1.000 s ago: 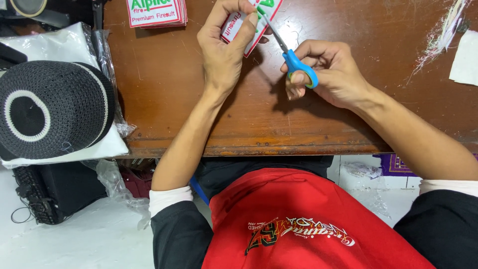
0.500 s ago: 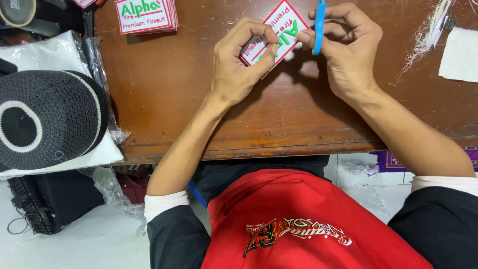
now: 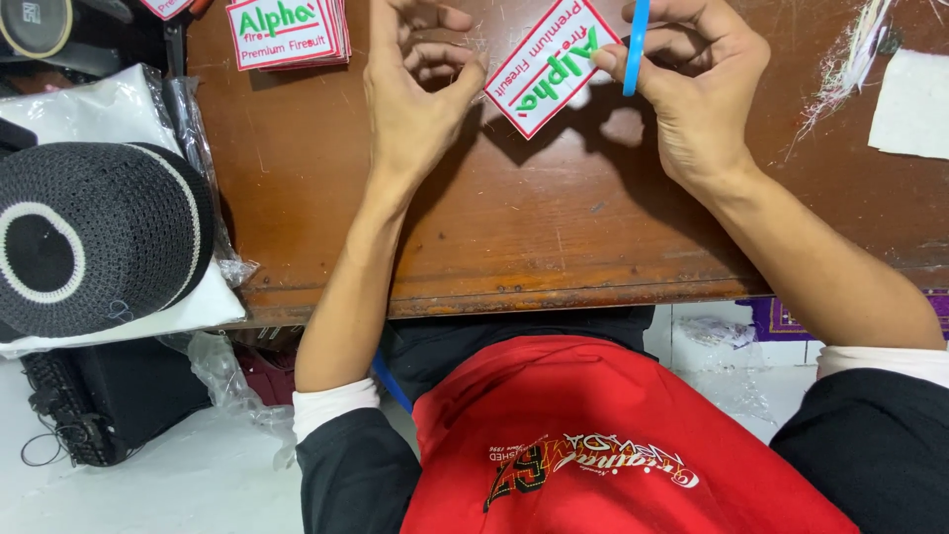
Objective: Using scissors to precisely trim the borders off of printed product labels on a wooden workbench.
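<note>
At far left a black knitted cap [image 3: 94, 237] with a white ring lies on a clear plastic bag [image 3: 119, 109] holding white fabric, beside the table [image 3: 554, 237]. A stack of patches [image 3: 289, 32] rests on the table's far edge. The left hand [image 3: 410, 94] pinches the lower corner of a white, red-bordered patch [image 3: 550, 67], held above the table, long axis running diagonally up to the right; the right hand [image 3: 697, 84] pinches its right edge with blue-handled scissors [image 3: 635, 44] looped on its fingers.

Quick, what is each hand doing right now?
Left hand: fingers pinching one edge of the white patch with its red border.
Right hand: holding the patch's other edge, with the blue scissors handle in its fingers.
</note>
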